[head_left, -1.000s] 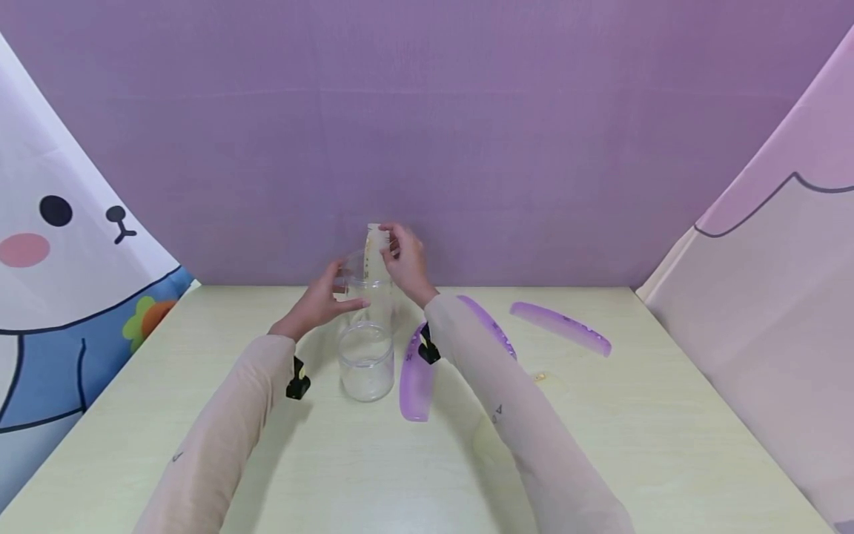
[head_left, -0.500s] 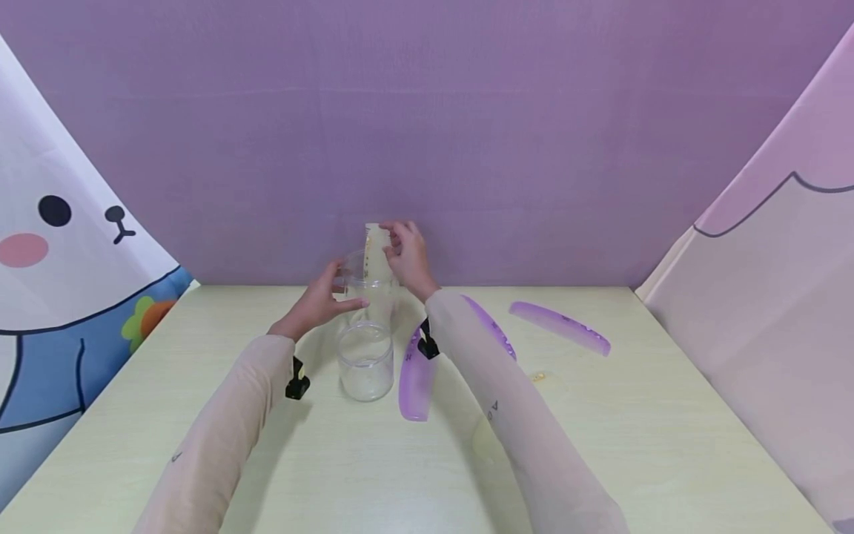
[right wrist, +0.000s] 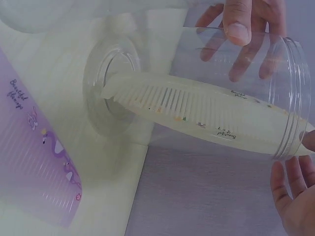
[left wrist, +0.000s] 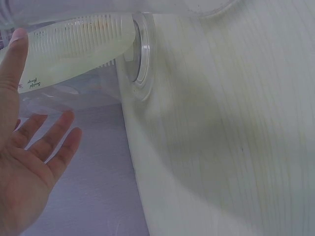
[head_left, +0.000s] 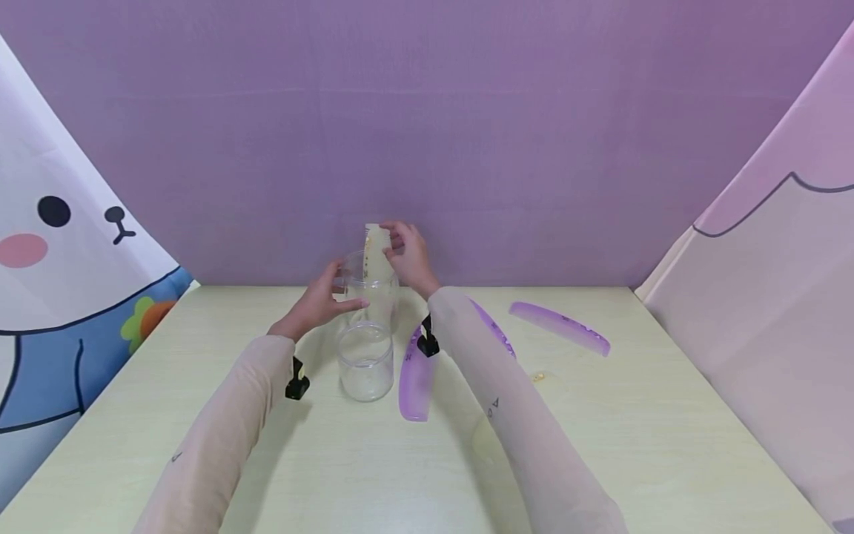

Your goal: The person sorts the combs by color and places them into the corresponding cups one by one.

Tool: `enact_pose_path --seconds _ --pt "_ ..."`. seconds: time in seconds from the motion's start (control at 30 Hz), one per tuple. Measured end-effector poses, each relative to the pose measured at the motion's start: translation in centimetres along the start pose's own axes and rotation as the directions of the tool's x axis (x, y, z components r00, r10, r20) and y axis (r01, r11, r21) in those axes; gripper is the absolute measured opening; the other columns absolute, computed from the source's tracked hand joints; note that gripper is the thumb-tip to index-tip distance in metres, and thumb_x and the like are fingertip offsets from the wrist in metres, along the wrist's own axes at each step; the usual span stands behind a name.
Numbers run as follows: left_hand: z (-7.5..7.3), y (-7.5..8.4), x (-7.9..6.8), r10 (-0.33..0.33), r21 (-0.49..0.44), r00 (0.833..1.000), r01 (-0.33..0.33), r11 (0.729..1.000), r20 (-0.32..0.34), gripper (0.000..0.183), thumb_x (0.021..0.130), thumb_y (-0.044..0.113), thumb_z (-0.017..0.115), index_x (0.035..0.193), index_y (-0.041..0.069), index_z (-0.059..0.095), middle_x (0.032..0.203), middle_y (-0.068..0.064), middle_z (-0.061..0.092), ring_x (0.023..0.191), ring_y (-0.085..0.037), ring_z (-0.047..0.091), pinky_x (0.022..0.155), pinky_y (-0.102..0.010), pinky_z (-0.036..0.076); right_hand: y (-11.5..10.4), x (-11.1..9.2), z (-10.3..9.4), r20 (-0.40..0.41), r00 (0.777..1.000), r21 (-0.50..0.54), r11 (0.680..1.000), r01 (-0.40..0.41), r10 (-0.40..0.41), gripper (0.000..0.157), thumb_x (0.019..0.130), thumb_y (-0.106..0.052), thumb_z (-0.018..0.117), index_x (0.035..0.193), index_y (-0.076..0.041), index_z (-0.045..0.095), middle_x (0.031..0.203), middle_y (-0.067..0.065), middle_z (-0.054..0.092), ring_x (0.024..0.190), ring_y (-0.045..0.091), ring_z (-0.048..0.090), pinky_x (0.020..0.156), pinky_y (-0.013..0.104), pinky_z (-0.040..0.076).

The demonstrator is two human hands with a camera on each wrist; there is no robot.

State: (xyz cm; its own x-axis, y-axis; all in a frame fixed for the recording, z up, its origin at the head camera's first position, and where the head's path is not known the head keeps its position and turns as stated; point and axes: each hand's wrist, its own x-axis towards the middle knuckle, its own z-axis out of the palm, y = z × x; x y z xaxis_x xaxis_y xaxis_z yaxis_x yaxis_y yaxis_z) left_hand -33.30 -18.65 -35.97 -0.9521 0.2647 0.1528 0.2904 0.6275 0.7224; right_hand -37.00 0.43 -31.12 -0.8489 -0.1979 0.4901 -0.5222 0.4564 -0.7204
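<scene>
A tall clear jar (head_left: 382, 305) stands at the back of the table, and my left hand (head_left: 320, 300) grips it with the thumb in front and fingers behind. Inside leans a pale yellow comb (right wrist: 197, 108), its lower end by the jar's base and its upper end above the rim. In the right wrist view two lines of its print show, with pale shapes overlapping. My right hand (head_left: 410, 259) pinches the comb's upper end with thumb and fingertips; the contact is partly hidden in the right wrist view.
A second clear jar (head_left: 367, 382) stands in front of the held one. Purple combs lie to the right: a near one (head_left: 416, 386), a middle one (head_left: 497, 334) partly under my sleeve, a far one (head_left: 560, 325). A pale comb (head_left: 488, 443) lies partly hidden under the right arm.
The comb has turned slightly in the jar and shows a little more of its face. My right hand and forearm have shifted a touch; the left hand holds still.
</scene>
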Motion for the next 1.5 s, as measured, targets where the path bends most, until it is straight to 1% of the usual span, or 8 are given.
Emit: enact_pose_path --seconds 0.23,0.5,0.77,0.93,1.03,1.27,1.4,1.5 --pt "-0.1 0.0 0.0 0.002 -0.01 1.0 -0.002 1.0 0.001 0.098 0.077 0.035 0.072 0.146 0.006 0.008 0.142 -0.021 0.034 0.117 -0.04 0.047 0.092 -0.05 0.046 0.2 0.1 -0.2 0.021 1.0 0.028 1.0 -0.012 0.012 0.044 0.082 0.003 0.061 0.123 -0.01 0.053 0.111 0.012 0.053 0.098 0.023 0.056 0.085 0.029 0.049" --pt "-0.1 -0.2 0.2 0.028 -0.011 0.999 -0.029 1.0 -0.014 0.098 0.076 0.036 0.073 0.145 0.005 0.011 0.139 -0.022 0.037 0.114 -0.04 0.05 0.091 -0.049 0.047 0.7 0.2 -0.9 0.008 1.0 0.08 0.997 -0.002 0.001 0.048 0.078 0.007 0.061 0.123 -0.009 0.053 0.112 0.017 0.052 0.1 0.029 0.056 0.085 0.03 0.049" --pt "0.0 -0.2 0.1 0.019 -0.011 1.0 -0.019 1.0 -0.01 0.099 0.075 0.038 0.073 0.145 0.006 0.01 0.141 -0.021 0.035 0.115 -0.041 0.049 0.092 -0.05 0.046 1.2 -0.5 -2.7 0.032 0.995 0.121 0.988 0.095 -0.099 0.048 0.077 0.007 0.062 0.123 0.004 0.05 0.113 0.026 0.051 0.101 0.038 0.052 0.088 0.042 0.047" --pt "-0.1 -0.1 0.1 0.012 -0.013 1.0 -0.012 1.0 -0.006 0.101 0.074 0.04 0.073 0.145 0.007 0.01 0.142 -0.02 0.034 0.116 -0.04 0.048 0.092 -0.049 0.046 1.7 -1.3 -4.1 0.082 0.992 0.098 0.991 0.092 -0.101 0.047 0.078 0.004 0.063 0.123 0.004 0.049 0.115 0.027 0.051 0.101 0.041 0.053 0.082 0.042 0.051" --pt "-0.1 -0.2 0.1 0.011 -0.013 1.0 -0.011 1.0 -0.006 0.101 0.073 0.041 0.074 0.145 0.008 0.01 0.142 -0.02 0.034 0.117 -0.04 0.048 0.093 -0.048 0.046 2.1 -1.9 -4.9 0.132 0.987 0.109 0.991 0.079 -0.094 0.046 0.08 0.004 0.062 0.124 0.005 0.048 0.117 0.027 0.049 0.102 0.042 0.051 0.083 0.042 0.05" --pt "0.1 -0.4 0.3 0.011 -0.014 1.0 -0.011 1.0 -0.006 0.102 0.073 0.04 0.074 0.145 0.008 0.009 0.142 -0.02 0.033 0.117 -0.041 0.048 0.093 -0.049 0.046 3.6 -4.5 -6.7 0.258 0.963 0.083 0.995 0.052 -0.071 0.041 0.082 0.001 0.061 0.121 0.003 0.049 0.117 0.024 0.047 0.101 0.036 0.051 0.084 0.041 0.049" --pt "0.0 -0.4 0.2 0.001 -0.01 1.0 -0.001 1.0 -0.004 0.103 0.074 0.041 0.073 0.146 0.007 0.008 0.143 -0.021 0.032 0.118 -0.041 0.047 0.093 -0.05 0.045 4.7 -6.1 -7.4 0.296 0.953 0.076 0.996 0.051 -0.072 0.04 0.082 0.002 0.062 0.12 0.004 0.049 0.116 0.023 0.049 0.102 0.04 0.051 0.084 0.043 0.05" --pt "0.0 -0.5 0.2 -0.001 -0.009 1.0 0.001 1.0 -0.003 0.103 0.074 0.041 0.073 0.146 0.007 0.008 0.142 -0.021 0.032 0.118 -0.041 0.046 0.093 -0.05 0.045 5.4 -7.2 -8.0 0.32 0.946 0.06 0.998 0.024 -0.042 0.04 0.082 0.002 0.062 0.12 0.004 0.049 0.116 0.022 0.049 0.102 0.039 0.052 0.085 0.042 0.05"
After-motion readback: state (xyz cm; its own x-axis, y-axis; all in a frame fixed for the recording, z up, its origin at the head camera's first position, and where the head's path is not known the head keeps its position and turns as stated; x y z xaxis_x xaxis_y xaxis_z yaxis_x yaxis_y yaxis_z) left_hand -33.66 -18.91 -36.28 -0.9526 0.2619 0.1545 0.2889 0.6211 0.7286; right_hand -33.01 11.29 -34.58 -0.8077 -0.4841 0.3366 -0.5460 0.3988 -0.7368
